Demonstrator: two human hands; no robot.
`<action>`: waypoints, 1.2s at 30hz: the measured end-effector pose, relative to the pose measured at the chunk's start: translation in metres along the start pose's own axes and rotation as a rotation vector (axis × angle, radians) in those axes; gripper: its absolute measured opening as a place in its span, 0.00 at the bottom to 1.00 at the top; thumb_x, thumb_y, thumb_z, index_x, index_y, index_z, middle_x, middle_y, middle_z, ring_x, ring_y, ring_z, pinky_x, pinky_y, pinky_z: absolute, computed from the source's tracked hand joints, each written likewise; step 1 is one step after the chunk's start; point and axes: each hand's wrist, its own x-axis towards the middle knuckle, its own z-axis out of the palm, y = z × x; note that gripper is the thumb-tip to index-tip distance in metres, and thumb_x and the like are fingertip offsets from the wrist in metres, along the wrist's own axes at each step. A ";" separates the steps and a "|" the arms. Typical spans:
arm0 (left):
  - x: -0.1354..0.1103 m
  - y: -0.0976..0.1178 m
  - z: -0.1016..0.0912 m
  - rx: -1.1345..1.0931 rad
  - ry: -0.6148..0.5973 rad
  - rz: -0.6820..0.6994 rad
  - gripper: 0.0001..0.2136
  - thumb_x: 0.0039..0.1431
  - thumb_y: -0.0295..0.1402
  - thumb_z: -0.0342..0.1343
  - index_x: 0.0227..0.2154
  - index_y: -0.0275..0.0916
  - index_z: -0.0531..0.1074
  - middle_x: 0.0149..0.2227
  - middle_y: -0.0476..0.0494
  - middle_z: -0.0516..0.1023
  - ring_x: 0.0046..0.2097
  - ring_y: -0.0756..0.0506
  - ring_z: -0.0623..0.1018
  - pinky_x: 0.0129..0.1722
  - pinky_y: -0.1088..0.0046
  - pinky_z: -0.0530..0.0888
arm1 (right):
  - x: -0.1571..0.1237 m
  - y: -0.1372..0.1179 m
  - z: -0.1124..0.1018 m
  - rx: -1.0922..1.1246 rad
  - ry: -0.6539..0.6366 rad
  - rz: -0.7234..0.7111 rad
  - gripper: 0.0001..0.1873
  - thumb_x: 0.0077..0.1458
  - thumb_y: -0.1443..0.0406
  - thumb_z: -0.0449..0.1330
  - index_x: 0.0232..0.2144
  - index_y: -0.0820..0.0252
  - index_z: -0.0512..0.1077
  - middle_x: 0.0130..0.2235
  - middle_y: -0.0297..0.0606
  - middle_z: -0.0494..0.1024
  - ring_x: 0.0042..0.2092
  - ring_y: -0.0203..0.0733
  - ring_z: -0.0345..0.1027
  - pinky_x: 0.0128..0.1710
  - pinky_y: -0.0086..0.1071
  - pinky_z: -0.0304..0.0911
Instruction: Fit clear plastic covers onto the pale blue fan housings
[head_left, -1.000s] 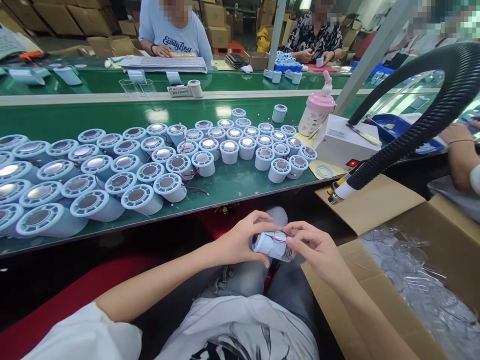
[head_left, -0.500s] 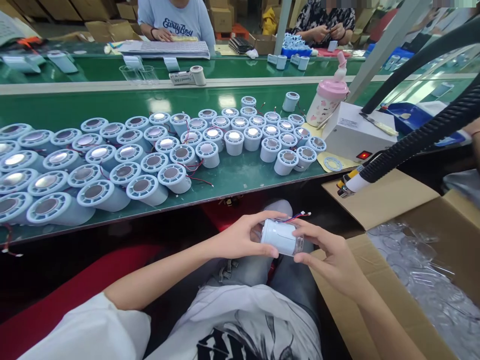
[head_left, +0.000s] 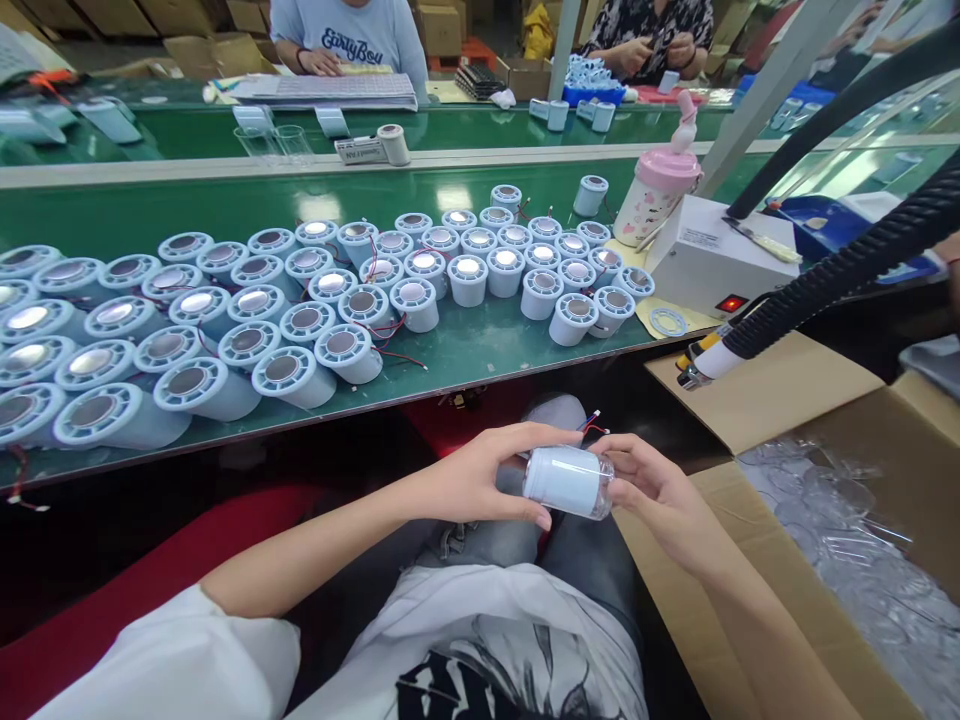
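Turned since the earlier frame, the pale-blue cylinder (head_left: 564, 480) showed a smooth, glossy side inside a clear cup (head_left: 604, 488), lower centre; the left hand (head_left: 484, 472) clasped one end, fingers of the right hand (head_left: 664, 490) the other.

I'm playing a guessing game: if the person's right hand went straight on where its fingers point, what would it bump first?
Most likely the light-blue cylinder; the right hand seems to touch its clear end. Beyond it, probably the left hand.
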 end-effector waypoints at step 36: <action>-0.003 0.007 0.005 0.043 0.025 0.049 0.28 0.50 0.32 0.64 0.55 0.43 0.64 0.54 0.39 0.68 0.53 0.42 0.72 0.47 0.70 0.74 | 0.008 0.014 0.012 0.235 -0.043 0.382 0.28 0.62 0.47 0.41 0.33 0.63 0.67 0.20 0.39 0.75 0.16 0.34 0.66 0.10 0.20 0.55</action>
